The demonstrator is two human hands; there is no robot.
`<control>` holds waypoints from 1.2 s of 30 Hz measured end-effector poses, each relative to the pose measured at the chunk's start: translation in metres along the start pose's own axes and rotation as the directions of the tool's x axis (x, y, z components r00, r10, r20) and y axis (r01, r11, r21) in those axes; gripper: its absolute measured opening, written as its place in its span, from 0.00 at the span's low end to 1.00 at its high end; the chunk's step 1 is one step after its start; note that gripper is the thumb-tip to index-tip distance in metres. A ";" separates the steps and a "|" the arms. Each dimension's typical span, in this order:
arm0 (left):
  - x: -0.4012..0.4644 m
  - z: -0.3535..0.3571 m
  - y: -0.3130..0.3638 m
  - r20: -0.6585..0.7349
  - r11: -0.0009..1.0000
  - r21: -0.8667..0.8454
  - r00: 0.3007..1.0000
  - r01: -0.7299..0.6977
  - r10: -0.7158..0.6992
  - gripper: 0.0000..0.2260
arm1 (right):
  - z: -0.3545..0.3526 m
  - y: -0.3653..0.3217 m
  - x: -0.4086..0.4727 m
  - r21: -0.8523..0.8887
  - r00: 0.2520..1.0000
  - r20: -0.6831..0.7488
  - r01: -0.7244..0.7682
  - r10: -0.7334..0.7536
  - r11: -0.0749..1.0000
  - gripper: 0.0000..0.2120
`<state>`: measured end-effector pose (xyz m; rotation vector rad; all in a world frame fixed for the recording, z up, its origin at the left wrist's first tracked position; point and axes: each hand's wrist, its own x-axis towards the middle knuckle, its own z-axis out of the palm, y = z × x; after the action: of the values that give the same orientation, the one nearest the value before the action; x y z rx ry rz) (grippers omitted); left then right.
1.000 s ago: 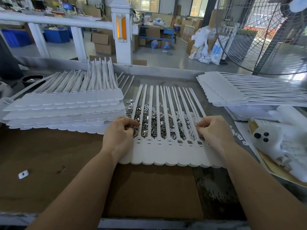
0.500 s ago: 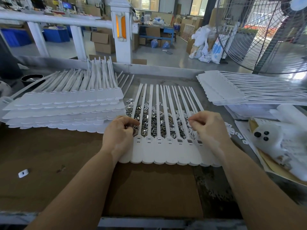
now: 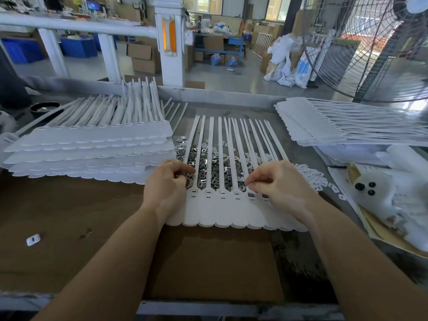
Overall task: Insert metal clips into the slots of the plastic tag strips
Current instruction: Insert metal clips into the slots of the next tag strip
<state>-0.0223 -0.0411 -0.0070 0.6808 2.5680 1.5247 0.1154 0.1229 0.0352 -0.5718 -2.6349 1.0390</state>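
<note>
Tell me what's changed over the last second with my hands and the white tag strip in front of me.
The right hand moved left along the row of white plastic tag strips, from its right end towards the middle, fingers pinched together over the slots; whether they hold anything cannot be told. The left hand stayed at the row's left end, fingers curled by the pile of small metal clips. The strips and the stacks on both sides did not move.

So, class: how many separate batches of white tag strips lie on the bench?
3: a left stack, a right stack, and a row under the left hand and right hand. Others may be hidden.
</note>
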 end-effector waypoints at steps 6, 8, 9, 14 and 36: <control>0.001 0.000 0.000 -0.002 1.000 0.014 1.000 0.003 -0.003 0.16 | -0.003 -0.001 0.001 -0.064 0.994 0.083 -0.073 0.078 0.995 0.05; 0.000 0.000 -0.001 -0.001 1.000 0.008 1.000 0.004 -0.004 0.17 | -0.004 -0.002 0.002 -0.078 0.989 0.103 -0.096 0.104 0.992 0.05; 0.000 0.000 -0.001 -0.002 1.000 0.008 1.000 0.002 -0.002 0.17 | -0.005 -0.002 0.002 -0.073 0.987 0.111 -0.109 0.116 0.991 0.05; 0.000 0.000 -0.001 -0.005 1.000 0.001 1.000 0.000 0.000 0.16 | -0.007 -0.006 0.005 -0.106 0.979 0.144 -0.130 0.144 0.986 0.04; 0.000 0.000 -0.001 0.002 1.000 -0.008 1.000 -0.007 0.007 0.19 | -0.013 -0.012 0.015 -0.109 0.923 0.157 -0.336 0.350 0.936 0.05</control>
<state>-0.0225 -0.0418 -0.0081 0.6907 2.5591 1.5344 0.1039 0.1298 0.0541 -1.0370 -2.8029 1.1270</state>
